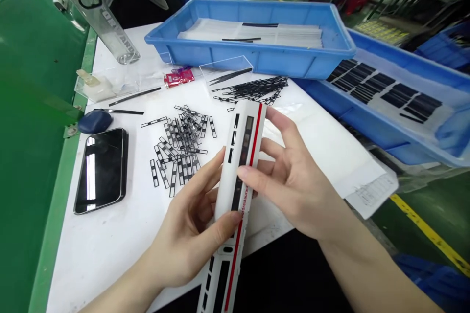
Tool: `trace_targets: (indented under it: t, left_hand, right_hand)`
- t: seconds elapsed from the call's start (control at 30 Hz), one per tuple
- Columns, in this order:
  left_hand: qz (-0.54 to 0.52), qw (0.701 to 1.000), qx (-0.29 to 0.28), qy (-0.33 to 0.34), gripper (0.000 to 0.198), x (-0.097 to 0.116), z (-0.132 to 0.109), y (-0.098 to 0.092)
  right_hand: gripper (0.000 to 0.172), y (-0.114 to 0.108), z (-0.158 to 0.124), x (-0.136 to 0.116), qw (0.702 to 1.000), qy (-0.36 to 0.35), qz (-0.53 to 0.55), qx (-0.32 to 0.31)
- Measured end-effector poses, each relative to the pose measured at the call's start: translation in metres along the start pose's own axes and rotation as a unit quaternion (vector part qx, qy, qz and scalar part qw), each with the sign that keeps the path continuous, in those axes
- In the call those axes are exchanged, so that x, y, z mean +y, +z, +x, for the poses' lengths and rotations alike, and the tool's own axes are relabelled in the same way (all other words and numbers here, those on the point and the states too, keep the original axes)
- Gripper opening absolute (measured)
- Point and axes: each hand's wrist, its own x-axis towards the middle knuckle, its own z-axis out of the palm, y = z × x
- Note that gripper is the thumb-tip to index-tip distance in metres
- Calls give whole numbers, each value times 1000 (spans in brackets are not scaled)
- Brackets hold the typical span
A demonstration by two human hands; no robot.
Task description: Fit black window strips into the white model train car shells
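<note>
A white model train carriage body (229,190) with a red stripe, dark side windows and red lettering is tilted lengthwise in front of me. My left hand (194,225) wraps round its middle from the left, thumb on the side wall. From the right, my right hand (290,171) grips the upper half, its thumb pressed on the window strip near the lettering. Fingers behind the carriage are partly hidden. Just beyond my left hand lies a loose pile of small clear window strips with black frames (183,137). More dark strips (257,89) lie heaped past the carriage's far end.
A blue bin (249,61) with white sheets stands at the back, another blue bin (404,139) with black strips at right. A phone (101,171), blue mouse-like object (94,121), tweezers (229,76), red packet (179,78) and bottle (106,24) surround the pile. A person stands behind.
</note>
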Motion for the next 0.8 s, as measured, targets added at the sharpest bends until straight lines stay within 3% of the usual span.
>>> trace_targets:
  t: [0.2, 0.33, 0.47, 0.8]
  left_hand:
    - [63, 998, -4, 23, 70, -5, -3, 0]
    - [74, 997, 7, 35, 73, -7, -3, 2]
    - [61, 996, 17, 56, 62, -6, 0, 6]
    - [86, 988, 99, 79, 41, -7, -5, 18]
  right_hand:
    - [63, -3, 9, -6, 999, -26, 4, 42]
    - [60, -4, 7, -7, 999, -23, 10, 25]
    - [56, -4, 4, -10, 999, -27, 12, 21]
    - [67, 1, 5, -12, 999, -24, -15, -20]
